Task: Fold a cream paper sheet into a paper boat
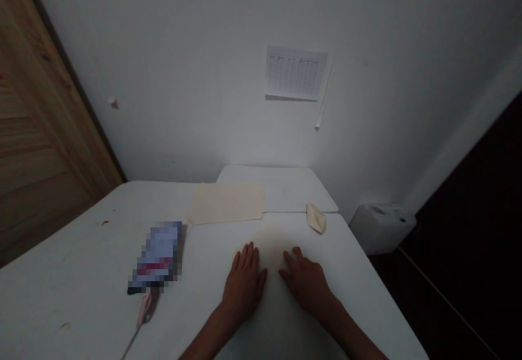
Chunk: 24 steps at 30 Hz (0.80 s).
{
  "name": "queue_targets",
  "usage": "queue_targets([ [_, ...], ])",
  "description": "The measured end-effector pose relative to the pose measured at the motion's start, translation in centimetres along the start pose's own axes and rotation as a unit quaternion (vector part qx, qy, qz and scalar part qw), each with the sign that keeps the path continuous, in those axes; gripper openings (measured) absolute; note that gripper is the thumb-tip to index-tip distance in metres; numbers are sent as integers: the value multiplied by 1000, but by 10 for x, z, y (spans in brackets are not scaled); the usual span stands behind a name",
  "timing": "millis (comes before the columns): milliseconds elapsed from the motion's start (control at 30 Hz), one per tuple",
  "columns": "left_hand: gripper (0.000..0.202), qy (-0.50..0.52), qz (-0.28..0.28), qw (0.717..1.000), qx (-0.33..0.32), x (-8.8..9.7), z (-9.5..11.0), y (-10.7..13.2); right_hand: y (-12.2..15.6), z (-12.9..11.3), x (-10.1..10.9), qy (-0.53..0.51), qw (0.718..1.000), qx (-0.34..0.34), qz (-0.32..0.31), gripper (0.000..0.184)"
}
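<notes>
My left hand (243,284) lies flat on the white table (81,273), fingers stretched out and together, its fingertips on the near edge of a pale cream sheet of paper (271,240). My right hand (305,281) lies flat beside it, fingers extended onto the same sheet. Neither hand holds anything. A stack of cream paper sheets (226,202) rests farther back on the table. A small folded cream paper piece (316,217) sits to the right of the sheet.
A blurred-out flat object (157,256) lies at the left with a pinkish cord (144,311) below it. A printed chart (294,73) hangs on the wall. A wooden door (36,148) stands left; a white bin (381,227) sits right on the floor.
</notes>
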<state>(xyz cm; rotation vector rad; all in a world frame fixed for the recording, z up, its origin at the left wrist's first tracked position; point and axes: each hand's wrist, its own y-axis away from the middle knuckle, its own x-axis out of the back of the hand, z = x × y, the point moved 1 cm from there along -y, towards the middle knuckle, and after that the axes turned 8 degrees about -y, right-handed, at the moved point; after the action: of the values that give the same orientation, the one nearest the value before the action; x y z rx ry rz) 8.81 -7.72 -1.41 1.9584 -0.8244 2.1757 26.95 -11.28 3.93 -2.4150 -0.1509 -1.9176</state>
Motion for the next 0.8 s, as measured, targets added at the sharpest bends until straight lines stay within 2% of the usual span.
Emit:
queue_targets([
  [133,56,-28,-3,1000,-1,-1,-8,-7,7,-2,8,6,1000,23,8,30],
  [267,58,-51,-5,999,-10,1,-16,-9,0,-1,13,5,999,41,19,32],
  [367,59,-73,-9,997,-18,2,-18,-9,-15,-3,12,-23,996,52,61,31],
  [467,55,-96,-16,995,-24,4,-18,-9,-35,-10,4,-88,980,132,121,32],
  [533,54,-106,-19,994,-31,5,-18,-9,-48,-14,-5,-108,970,176,130,39],
  [667,54,-118,-14,992,-39,6,-19,-9,-61,-17,-24,-100,966,223,81,46],
  [800,54,-119,-14,992,-38,5,-20,-9,-60,-16,-28,-79,970,225,37,50],
])
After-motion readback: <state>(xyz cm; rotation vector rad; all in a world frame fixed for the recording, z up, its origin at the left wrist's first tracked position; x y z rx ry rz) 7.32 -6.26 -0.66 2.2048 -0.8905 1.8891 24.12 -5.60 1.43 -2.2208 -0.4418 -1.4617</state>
